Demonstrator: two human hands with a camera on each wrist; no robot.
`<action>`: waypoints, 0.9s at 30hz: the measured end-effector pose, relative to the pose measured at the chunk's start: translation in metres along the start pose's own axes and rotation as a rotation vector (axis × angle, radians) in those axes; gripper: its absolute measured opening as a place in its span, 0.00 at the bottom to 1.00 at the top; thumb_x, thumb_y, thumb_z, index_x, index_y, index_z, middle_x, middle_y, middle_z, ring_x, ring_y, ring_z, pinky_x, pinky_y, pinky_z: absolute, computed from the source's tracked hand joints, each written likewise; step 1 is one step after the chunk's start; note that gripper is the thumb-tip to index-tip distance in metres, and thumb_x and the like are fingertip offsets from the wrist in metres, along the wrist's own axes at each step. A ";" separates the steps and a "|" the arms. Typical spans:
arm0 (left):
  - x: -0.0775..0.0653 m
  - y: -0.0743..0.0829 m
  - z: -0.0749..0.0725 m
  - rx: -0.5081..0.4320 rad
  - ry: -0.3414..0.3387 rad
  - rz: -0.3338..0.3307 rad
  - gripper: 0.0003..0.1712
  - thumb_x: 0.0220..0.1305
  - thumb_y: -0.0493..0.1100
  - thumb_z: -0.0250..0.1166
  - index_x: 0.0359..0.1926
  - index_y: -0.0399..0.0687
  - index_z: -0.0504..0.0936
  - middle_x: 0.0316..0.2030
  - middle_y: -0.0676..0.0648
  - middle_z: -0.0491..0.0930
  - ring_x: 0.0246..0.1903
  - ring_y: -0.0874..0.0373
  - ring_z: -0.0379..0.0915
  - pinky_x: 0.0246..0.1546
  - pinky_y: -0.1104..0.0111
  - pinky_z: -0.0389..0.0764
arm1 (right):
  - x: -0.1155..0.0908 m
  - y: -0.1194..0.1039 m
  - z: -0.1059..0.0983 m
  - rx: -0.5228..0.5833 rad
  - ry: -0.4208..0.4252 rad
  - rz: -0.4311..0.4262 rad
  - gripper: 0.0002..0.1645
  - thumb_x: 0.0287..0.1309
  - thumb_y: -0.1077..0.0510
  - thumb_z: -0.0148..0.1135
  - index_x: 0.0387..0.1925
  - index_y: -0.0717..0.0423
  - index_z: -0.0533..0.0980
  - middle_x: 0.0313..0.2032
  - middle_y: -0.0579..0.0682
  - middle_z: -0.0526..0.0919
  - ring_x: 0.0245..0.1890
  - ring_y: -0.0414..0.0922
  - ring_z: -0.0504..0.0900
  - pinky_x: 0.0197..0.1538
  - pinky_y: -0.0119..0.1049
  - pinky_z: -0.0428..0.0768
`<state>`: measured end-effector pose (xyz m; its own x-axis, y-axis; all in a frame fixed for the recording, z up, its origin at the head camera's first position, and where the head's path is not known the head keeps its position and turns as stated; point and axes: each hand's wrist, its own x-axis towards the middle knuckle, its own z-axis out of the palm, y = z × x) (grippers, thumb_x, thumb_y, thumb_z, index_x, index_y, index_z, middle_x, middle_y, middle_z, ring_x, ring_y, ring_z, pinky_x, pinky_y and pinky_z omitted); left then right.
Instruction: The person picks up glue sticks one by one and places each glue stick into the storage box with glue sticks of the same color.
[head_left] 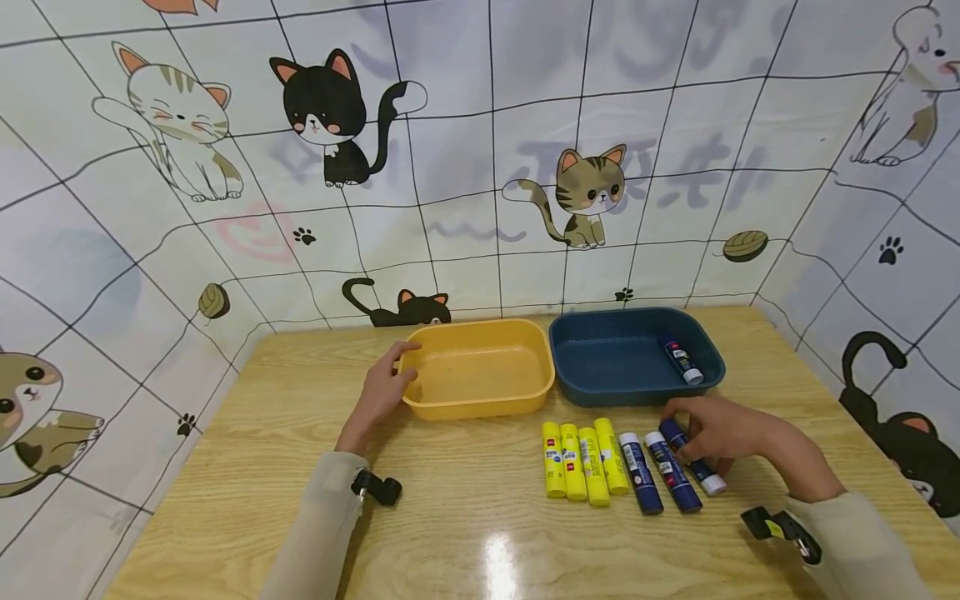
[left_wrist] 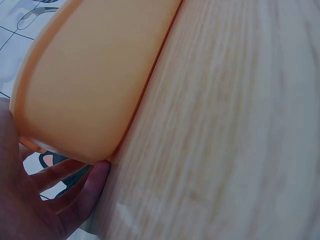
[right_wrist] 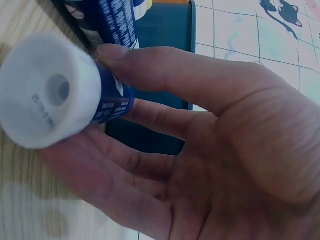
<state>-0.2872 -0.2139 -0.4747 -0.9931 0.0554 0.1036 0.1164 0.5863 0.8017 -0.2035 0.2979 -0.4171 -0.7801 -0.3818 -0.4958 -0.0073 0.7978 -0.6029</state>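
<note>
My right hand (head_left: 727, 427) pinches a dark blue glue stick (head_left: 708, 477) between thumb and fingers, low over the table in front of the blue basket (head_left: 600, 392). The right wrist view shows its white end (right_wrist: 50, 90) toward the camera. Two more blue glue sticks (head_left: 640, 473) lie just left of this hand, beside a row of several yellow glue sticks (head_left: 573, 462). One blue glue stick (head_left: 681, 360) leans inside the blue basket. At the yellow basket (head_left: 480, 408), my left hand (head_left: 384, 385) grips the left end by its rim; that basket holds nothing.
The baskets stand side by side at the back of the wooden table (head_left: 442, 508). A cat-printed covering (head_left: 465, 167) rises behind the table and along both sides. Small devices (head_left: 378, 487) are strapped at both wrists.
</note>
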 end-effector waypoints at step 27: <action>0.000 0.002 0.001 -0.010 0.010 0.010 0.27 0.67 0.39 0.57 0.67 0.52 0.76 0.68 0.39 0.75 0.61 0.43 0.74 0.56 0.54 0.78 | -0.014 0.002 -0.010 -0.069 0.056 -0.092 0.34 0.58 0.58 0.73 0.63 0.61 0.72 0.31 0.50 0.80 0.22 0.47 0.81 0.26 0.40 0.82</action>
<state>-0.2866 -0.2124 -0.4736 -0.9917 0.0531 0.1170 0.1261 0.5780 0.8063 -0.1990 0.3095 -0.4048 -0.8078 -0.4294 -0.4038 -0.1218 0.7919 -0.5984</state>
